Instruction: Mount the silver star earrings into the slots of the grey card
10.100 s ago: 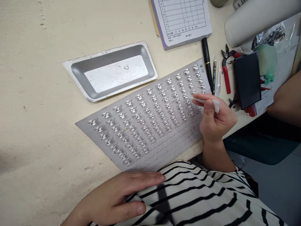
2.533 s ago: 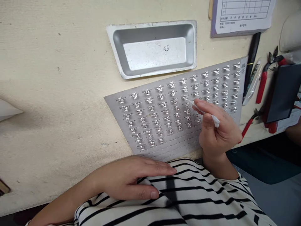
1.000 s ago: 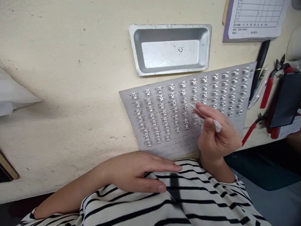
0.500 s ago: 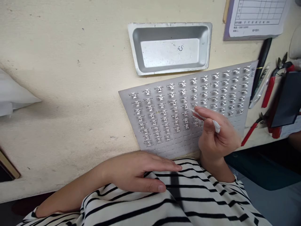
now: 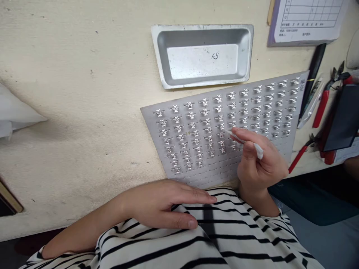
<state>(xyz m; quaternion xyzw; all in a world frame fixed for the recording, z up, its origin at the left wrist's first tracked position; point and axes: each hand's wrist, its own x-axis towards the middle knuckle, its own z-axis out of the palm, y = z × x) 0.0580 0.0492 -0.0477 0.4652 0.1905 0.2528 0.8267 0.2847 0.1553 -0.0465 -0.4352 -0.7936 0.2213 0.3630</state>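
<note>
1. While the right hand (image 5: 262, 158) hovered over the grey card (image 5: 202, 179) of silver charms (image 5: 207, 121), its fingers (image 5: 241, 133) pinched a slim white stick (image 5: 258, 151).
2. Left hand (image 5: 165, 205) lay open on the striped shirt (image 5: 224, 239), against the card's lower edge.

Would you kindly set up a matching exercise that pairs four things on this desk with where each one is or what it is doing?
Things:
1. Right hand
2. Left hand
3. Metal tray
4. Upper red-handled pliers

Places or states:
A. Lying to the right of the grey board
B. Resting on the striped shirt
C. Holding a slim white pointed tool over the board
D. Above the board, with a handwritten mark on its floor

Pairs: 1-C, 2-B, 3-D, 4-A
</note>
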